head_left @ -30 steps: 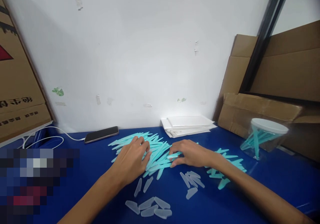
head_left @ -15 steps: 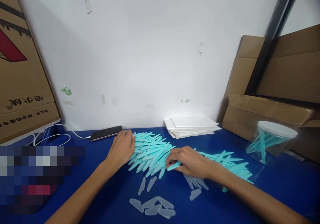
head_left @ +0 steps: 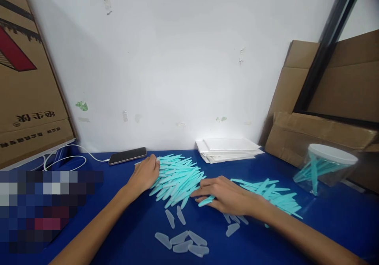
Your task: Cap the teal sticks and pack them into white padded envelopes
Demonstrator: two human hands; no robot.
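Teal pile [head_left: 177, 178]: lots of slim pointed pieces, overlapping, lying on the blue tabletop [head_left: 133, 233] between my two hands. My right hand [head_left: 222, 194] is at the pile's right edge, thumb and fingers closed narrow on one teal piece [head_left: 206, 201], its rounded end poking out toward the left. My left hand [head_left: 147, 172] is at the pile's left edge, palm down, fingers bent against the pieces; can't tell if it grips any.

Second teal heap [head_left: 275, 196], looser, right of my right hand, partly hidden by my forearm. Frosted clear pieces nearer me: a pair [head_left: 175, 217] just below the pile, a front cluster [head_left: 181, 247] below that, and a right cluster [head_left: 232, 229] partly covered by my right hand and forearm.

Farther out: dark-screened phone [head_left: 128, 155] lying flat behind my left hand, white cable [head_left: 89, 148] running to its left end. White flat stack [head_left: 227, 148] near the wall [head_left: 177, 60], beyond the pile. Clear tub [head_left: 321, 174] with a white round top at far right, teal pieces inside, cardboard [head_left: 319, 137] behind it. Printed carton [head_left: 32, 87] at far left. Lower left is pixelated, can't read it.
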